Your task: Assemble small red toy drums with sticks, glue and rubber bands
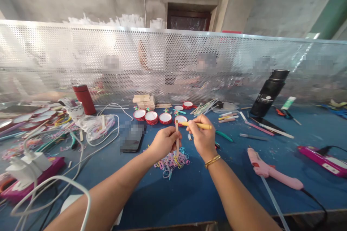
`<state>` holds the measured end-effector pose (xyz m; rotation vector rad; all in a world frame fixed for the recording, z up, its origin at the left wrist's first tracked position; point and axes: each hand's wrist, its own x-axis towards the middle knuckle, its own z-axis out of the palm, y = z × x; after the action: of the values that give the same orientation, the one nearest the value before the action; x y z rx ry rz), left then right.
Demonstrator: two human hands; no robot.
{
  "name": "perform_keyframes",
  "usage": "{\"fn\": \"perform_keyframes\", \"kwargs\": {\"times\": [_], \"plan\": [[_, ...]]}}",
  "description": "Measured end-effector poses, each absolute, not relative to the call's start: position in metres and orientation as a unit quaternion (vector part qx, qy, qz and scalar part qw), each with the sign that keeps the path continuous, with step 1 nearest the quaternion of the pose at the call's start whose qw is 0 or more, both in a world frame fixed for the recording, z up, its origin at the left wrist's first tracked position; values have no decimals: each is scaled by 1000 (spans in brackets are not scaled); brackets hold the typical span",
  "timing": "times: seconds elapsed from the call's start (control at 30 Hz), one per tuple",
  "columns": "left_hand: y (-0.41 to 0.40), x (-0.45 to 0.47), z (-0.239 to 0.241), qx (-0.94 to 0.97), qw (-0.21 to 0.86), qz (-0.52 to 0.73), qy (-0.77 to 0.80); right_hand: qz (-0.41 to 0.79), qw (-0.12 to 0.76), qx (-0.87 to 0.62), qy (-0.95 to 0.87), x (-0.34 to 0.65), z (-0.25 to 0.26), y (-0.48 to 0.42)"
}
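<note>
Above the blue worktop (189,191), over one heap of coloured rubber bands (171,160), the left hand (162,142) pinches one upright wooden stick (177,135) while the right hand (202,138), wrist bent inward, grips one yellow stick (199,125) lying crosswise, four red-rimmed cups (151,117) behind.

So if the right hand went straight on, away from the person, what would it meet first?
Probably the small red-rimmed round cup just beyond the right hand, though depth is unclear.

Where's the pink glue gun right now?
In the head view the pink glue gun lies flat on the blue table, to the right of the right hand and left of the magenta case.
</note>
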<state>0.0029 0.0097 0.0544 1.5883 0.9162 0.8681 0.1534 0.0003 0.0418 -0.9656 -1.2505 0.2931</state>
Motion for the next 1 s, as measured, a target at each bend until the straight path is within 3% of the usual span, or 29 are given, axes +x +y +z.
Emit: {"fn": "perform_keyframes", "kwargs": {"times": [1.0], "plan": [[11, 5, 52, 668, 533, 358, 377, 147, 692, -429, -561, 150, 41, 0]]}}
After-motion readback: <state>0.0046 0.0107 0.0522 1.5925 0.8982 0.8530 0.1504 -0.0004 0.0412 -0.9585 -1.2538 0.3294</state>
